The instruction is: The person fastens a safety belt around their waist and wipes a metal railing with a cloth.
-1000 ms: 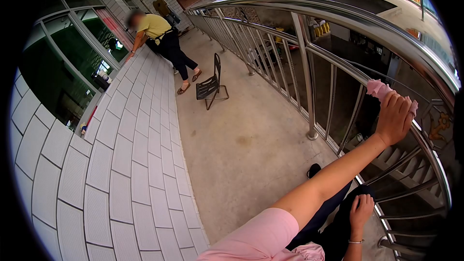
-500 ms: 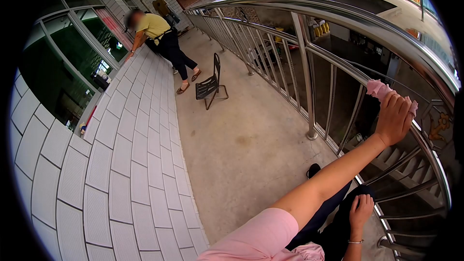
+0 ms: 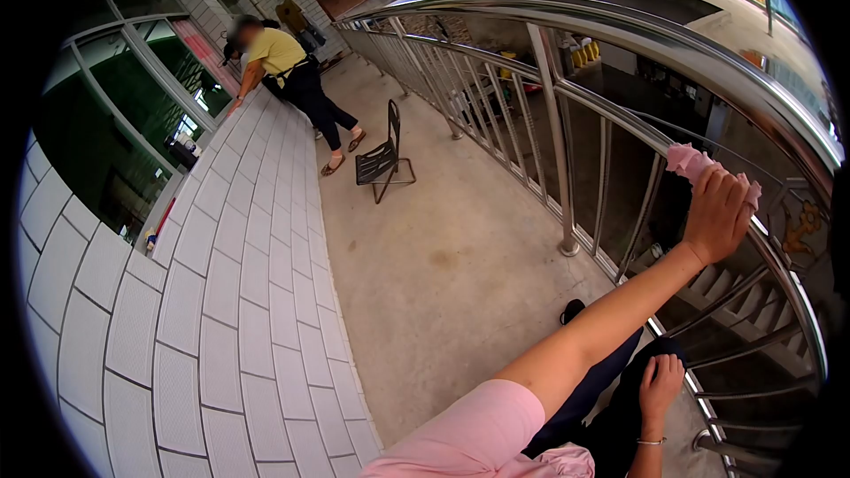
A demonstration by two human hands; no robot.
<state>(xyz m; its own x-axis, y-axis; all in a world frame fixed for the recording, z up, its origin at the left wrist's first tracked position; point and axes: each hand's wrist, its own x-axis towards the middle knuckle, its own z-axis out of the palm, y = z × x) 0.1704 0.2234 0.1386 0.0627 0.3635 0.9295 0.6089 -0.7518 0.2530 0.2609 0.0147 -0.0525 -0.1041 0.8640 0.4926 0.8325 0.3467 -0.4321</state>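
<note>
My left hand (image 3: 719, 212) is wrapped round a crumpled pink cloth (image 3: 689, 162), pressed on the middle rail (image 3: 639, 130) of a shiny metal railing. Folds of the cloth stick out on both sides of my fingers. The left arm stretches out straight from a pink sleeve. On my dark-trousered knee lies my right hand (image 3: 661, 382), its fingers resting over the knee and holding nothing. A thin bracelet (image 3: 652, 442) circles that wrist.
A black folding chair (image 3: 382, 155) stands on the concrete floor (image 3: 443, 301). Beyond it, a person in a yellow top (image 3: 279, 51) leans on the white tiled wall (image 3: 226, 292) by the windows. Stairs (image 3: 753, 301) lie below the railing.
My left hand and the cloth have shifted very slightly left along the rail. My right hand stays on the knee. The view has tilted a little.
</note>
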